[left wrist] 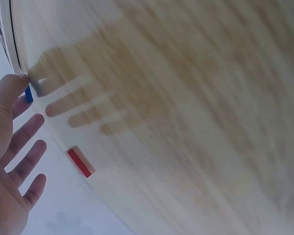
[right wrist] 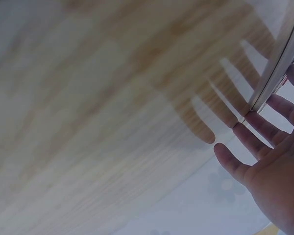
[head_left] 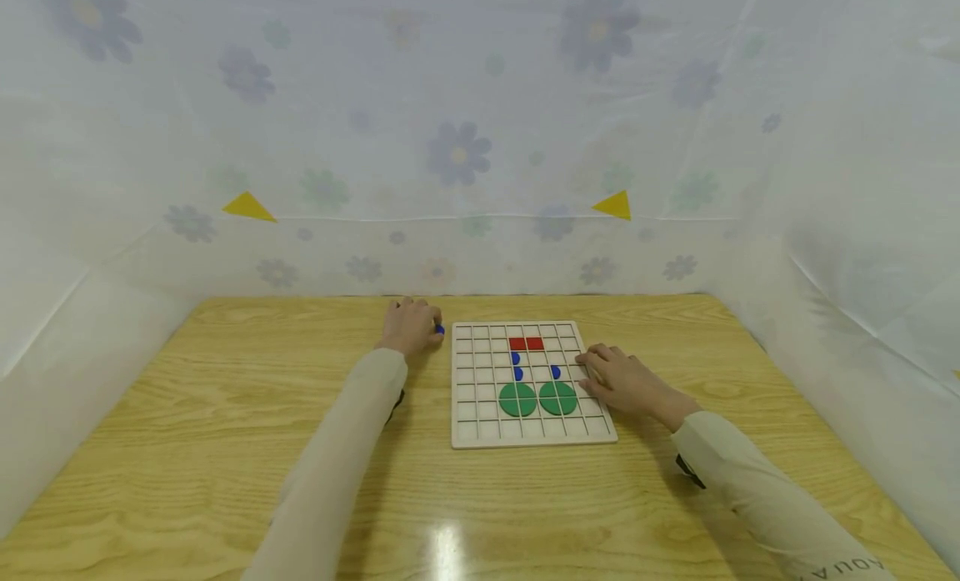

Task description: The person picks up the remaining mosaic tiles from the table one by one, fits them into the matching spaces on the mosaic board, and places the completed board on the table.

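Note:
In the head view my left hand [head_left: 410, 326] is just beyond the upper left corner of a white gridded board [head_left: 476, 416]. Its thumb and forefinger pinch a small blue piece [head_left: 440, 331], whose edge also shows in the left wrist view; the other fingers spread apart. My right hand [head_left: 621, 382] lies at the board's right edge with its fingers extended, fingertips at the rim. On the grid are two red squares [head_left: 518, 344] side by side, several blue half-round pieces [head_left: 518, 373] below them, and two green discs [head_left: 517, 408] lower down.
A red block [left wrist: 80, 162] lies on the wooden table [head_left: 225, 448] near its far edge, hidden behind my left hand in the head view. Flower-patterned white sheeting [head_left: 352, 147] encloses the table at the back and sides, with two yellow triangles [head_left: 617, 206] on it.

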